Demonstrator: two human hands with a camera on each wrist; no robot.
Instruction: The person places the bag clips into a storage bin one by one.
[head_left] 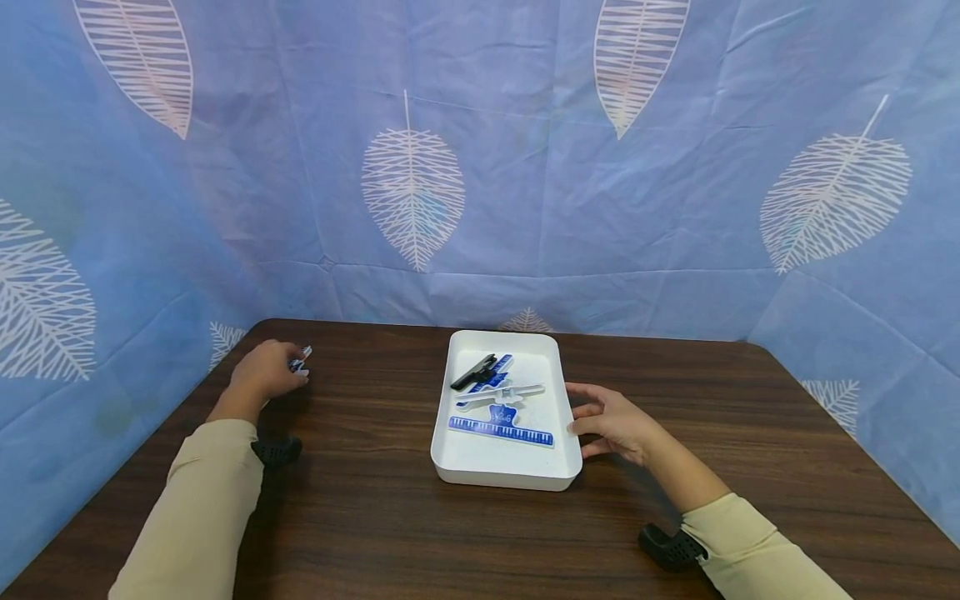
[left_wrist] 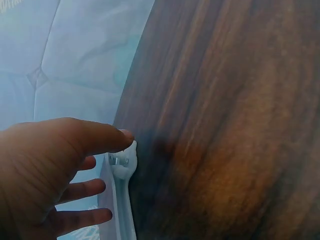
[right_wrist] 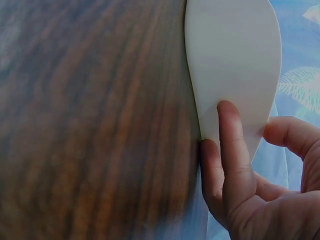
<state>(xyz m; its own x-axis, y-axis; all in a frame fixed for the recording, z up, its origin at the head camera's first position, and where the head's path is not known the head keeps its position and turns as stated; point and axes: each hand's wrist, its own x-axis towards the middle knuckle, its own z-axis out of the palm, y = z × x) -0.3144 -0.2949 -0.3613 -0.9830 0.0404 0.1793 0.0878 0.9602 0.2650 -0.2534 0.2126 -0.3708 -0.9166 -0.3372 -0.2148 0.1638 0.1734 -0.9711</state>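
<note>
At the left end of the table, my left hand (head_left: 267,369) pinches a pale plastic clip (head_left: 302,361) near the tabletop. In the left wrist view the thumb lies across the top of this clip (left_wrist: 124,175), with the other fingers spread beside it. My right hand (head_left: 617,423) touches the right side of a white tray (head_left: 498,472), its fingers extended along the outer wall and a fingertip at the rim. Inside the tray lie a black clip (head_left: 474,372), a white clip (head_left: 525,389) and blue clips with a piano-key pattern, one toward the front (head_left: 501,429).
The dark wooden table (head_left: 360,500) carries the tray near its middle. Blue cloth (head_left: 510,200) with white leaf prints hangs behind the table and along both sides. Black wrist bands sit on both forearms (head_left: 672,548).
</note>
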